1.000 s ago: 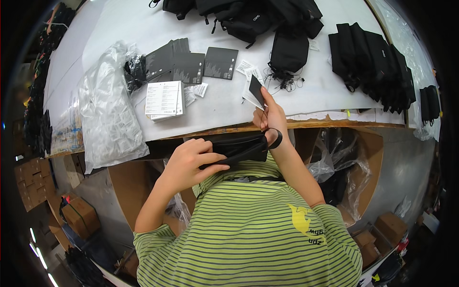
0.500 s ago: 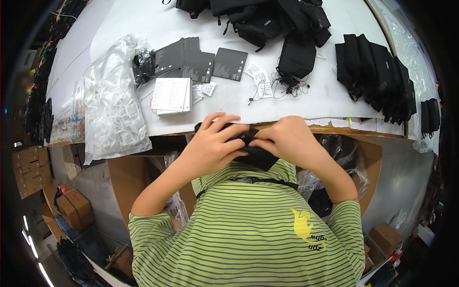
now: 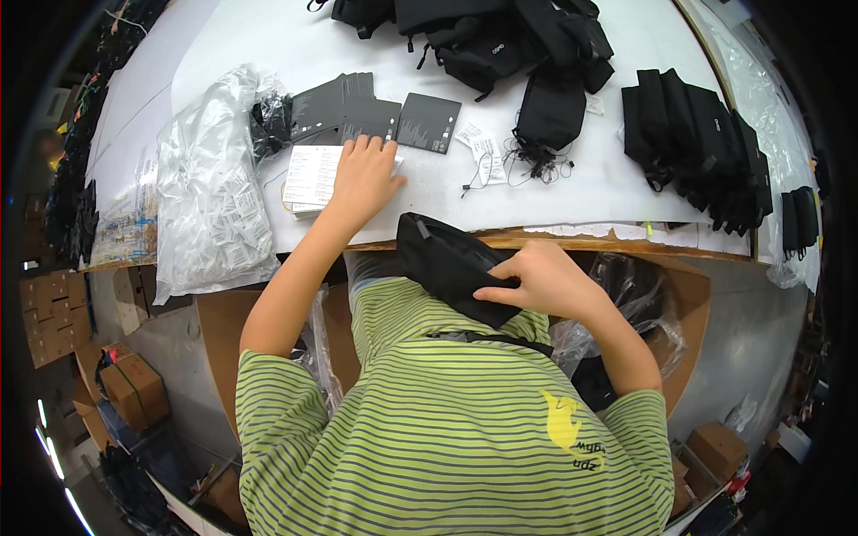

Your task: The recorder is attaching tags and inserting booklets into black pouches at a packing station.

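1. With twelve o'clock pointing away from us, our left hand (image 3: 365,179) is nearer the paper goods: dark grey cards (image 3: 371,118) lie at twelve o'clock, just beyond its fingertips, and a white printed stack (image 3: 311,174) at nine, partly beneath it.
2. That grip is loose, palm down, fingers extended and slightly spread, thumb apart at three; we cannot tell if the fingertips touch a card.
3. The black pouch (image 3: 451,263) lies at about four o'clock from our left hand, off the near edge of the bench (image 3: 608,192), its long axis running from ten to four.
4. Our right hand (image 3: 545,279) pinches the pouch's three-o'clock side between thumb and fingers, forearm rising from five o'clock.
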Motion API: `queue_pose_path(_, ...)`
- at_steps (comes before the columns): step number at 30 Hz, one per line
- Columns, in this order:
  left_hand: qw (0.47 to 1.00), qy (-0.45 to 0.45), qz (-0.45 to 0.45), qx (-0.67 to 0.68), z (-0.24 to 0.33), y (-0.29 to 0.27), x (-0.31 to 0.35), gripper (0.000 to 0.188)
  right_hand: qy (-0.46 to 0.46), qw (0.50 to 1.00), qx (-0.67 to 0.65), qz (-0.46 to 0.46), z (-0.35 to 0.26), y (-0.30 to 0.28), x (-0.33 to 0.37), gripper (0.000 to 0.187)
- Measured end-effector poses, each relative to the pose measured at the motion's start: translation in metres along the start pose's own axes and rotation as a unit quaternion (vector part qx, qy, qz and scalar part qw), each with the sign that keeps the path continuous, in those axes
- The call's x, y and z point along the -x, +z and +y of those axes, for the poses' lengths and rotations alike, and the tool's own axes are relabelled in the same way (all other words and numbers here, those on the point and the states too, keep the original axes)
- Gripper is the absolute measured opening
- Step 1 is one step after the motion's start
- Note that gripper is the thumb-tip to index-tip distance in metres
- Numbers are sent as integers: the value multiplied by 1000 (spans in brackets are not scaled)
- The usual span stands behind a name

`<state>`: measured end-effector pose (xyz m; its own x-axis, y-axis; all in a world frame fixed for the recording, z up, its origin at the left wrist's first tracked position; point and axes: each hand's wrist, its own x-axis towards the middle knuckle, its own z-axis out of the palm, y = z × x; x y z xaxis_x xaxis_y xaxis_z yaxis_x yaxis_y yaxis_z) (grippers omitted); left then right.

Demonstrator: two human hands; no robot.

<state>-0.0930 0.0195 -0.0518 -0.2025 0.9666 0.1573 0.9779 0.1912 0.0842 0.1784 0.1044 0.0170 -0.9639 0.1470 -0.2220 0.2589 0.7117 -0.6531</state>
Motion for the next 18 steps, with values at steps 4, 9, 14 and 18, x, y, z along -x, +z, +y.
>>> queue_pose_path(4, 999, 15, 21, -39, -12, 6, -3, 20, -5, 999, 30, 23, -4, -3, 4, 31)
queue_pose_path(9, 997, 2, 69, 27, -4, -22, -5, 15, -24, 994, 96, 50, -9, -12, 7, 27)
queue_pose_path(14, 905, 16, 110, 411, 50, -93, 9, 8, -69, 964, 235, 100, -18, -34, -4, 19)
queue_pose_path(18, 960, 180, 71, 202, 58, -99, 14, 19, -66, 952, 268, 130, -26, -45, -8, 18)
